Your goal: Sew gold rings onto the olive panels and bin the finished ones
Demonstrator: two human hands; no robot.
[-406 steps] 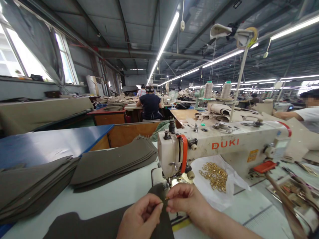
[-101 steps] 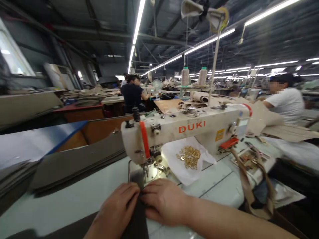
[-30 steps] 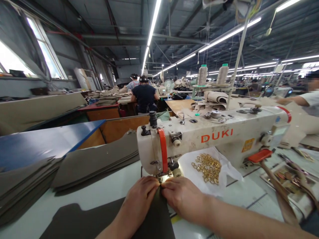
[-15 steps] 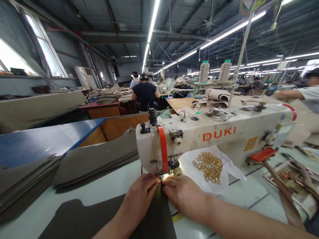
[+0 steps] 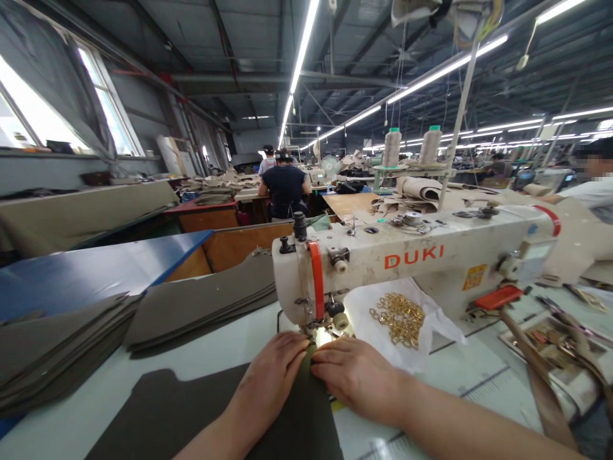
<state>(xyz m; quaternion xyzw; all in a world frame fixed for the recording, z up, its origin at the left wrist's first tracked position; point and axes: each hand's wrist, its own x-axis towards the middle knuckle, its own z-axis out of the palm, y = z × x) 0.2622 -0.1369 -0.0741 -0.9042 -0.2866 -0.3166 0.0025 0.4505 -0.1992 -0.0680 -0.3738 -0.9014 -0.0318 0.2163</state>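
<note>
A dark grey-green fabric panel (image 5: 211, 409) lies on the pale sewing table, its narrow upper end under the needle area of the white sewing machine (image 5: 364, 249). My left hand (image 5: 278, 364) has its fingers bent together on the panel's left edge, just before the presser foot. Opposite it, my right hand (image 5: 352, 374) pinches the panel's right edge close to the lit needle. The fingertips of both hands nearly meet, and the fabric between them is partly hidden.
Gold metal rings (image 5: 400, 319) lie on a white cloth (image 5: 361, 306) behind my right hand. Stacked dark panels (image 5: 201, 300) are at the left. A tray (image 5: 575, 383) of small parts stands at the right, near a red holder (image 5: 498, 297). Co-workers sit farther off.
The camera view has turned slightly left, so the machine's right end and the tray sit farther left in view. Both hands keep their grip at the needle; the panel has barely shifted.
</note>
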